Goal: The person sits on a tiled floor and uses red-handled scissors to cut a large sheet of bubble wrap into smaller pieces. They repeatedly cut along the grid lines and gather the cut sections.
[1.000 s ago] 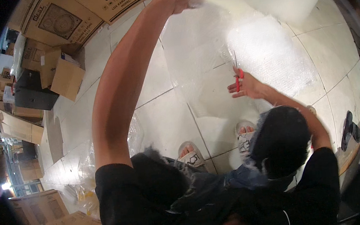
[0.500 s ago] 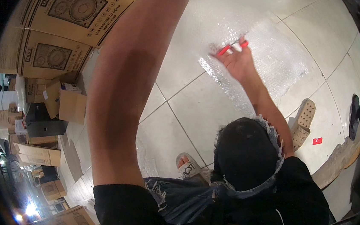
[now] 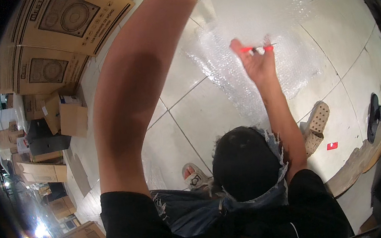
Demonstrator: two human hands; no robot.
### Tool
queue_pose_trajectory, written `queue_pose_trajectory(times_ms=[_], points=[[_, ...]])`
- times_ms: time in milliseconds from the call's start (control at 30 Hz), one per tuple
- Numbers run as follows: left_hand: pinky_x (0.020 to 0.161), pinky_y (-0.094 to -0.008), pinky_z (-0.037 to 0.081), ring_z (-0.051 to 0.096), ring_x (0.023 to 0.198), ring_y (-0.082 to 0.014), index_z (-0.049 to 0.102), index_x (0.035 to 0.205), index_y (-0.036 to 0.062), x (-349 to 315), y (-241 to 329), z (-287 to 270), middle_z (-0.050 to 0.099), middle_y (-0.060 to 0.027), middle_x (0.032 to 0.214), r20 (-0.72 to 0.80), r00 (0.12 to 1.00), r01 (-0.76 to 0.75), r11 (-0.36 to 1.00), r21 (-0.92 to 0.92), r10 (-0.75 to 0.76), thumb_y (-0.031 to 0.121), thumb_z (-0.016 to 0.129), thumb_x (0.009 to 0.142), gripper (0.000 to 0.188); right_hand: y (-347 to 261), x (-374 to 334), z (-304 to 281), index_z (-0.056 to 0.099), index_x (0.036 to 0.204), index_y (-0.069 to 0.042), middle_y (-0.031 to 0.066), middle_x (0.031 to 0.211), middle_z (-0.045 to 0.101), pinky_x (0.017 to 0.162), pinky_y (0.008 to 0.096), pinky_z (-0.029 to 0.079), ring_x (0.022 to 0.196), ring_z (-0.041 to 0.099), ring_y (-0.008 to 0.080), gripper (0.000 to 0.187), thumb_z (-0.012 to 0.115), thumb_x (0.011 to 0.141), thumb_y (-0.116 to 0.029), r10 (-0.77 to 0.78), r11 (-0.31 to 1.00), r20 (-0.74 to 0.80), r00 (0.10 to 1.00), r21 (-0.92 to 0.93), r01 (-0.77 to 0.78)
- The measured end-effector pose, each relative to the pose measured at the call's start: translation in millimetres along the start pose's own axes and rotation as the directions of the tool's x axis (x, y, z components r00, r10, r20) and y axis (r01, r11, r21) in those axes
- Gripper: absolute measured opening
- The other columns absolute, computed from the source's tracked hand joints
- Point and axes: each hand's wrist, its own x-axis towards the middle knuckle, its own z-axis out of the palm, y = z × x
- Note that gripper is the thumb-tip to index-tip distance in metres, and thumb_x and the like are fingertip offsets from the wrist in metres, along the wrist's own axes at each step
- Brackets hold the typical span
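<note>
My right hand (image 3: 259,66) has its thumb and fingers in the loops of a pair of scissors (image 3: 268,48) with red handles. The loops are spread apart, and the blades are hard to make out. Beneath the hand, clear bubble wrap (image 3: 235,90) lies across the tiled floor and runs up to the top of the picture, where it blurs into glare. My left arm (image 3: 126,84) reaches up past the top edge, so its hand is out of sight.
Printed cardboard boxes (image 3: 64,48) stand at the upper left, with an opened carton (image 3: 73,118) and a black box (image 3: 50,142) below. My bent knee (image 3: 246,159) is close in front. A beige clog (image 3: 319,119), a red card (image 3: 332,146) and black sandals (image 3: 374,119) are at right.
My right hand has moved a little to the right over the bubble wrap with the scissors. The whole view has shifted slightly. My left arm stays raised.
</note>
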Motion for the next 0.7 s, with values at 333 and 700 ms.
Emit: queue_pose_trajectory(times_ms=[333,700], points=[[0.071,-0.0331,0.055,0.062,0.098,-0.0236,0.029,0.145,0.0072,-180.7,-134.4,-9.4,0.033,-0.0118,0.146,-0.352,0.932,0.117,0.991,0.063,-0.088,0.01,0.074,0.077,0.081,-144.7,26.9,-13.3,0.029,0.138,0.0,0.0153,0.11,0.062,0.086,0.0323,0.051,0.094,0.063,0.0235,0.07,0.069,0.081,-0.003,-0.696,0.308,0.237,0.678,-0.753,0.581],[0.094,-0.0398,0.047,0.046,0.121,-0.0363,0.027,0.144,-0.0027,-260.6,-317.5,69.8,0.032,-0.0261,0.14,-0.42,0.797,0.552,0.806,0.215,-0.434,0.021,0.076,0.073,0.089,-203.9,43.7,-143.0,0.053,0.117,0.001,0.0139,0.096,0.066,0.07,0.0289,0.052,0.082,0.064,0.0178,0.046,0.073,0.076,-0.006,-0.852,-0.186,0.183,0.49,-0.982,0.042]])
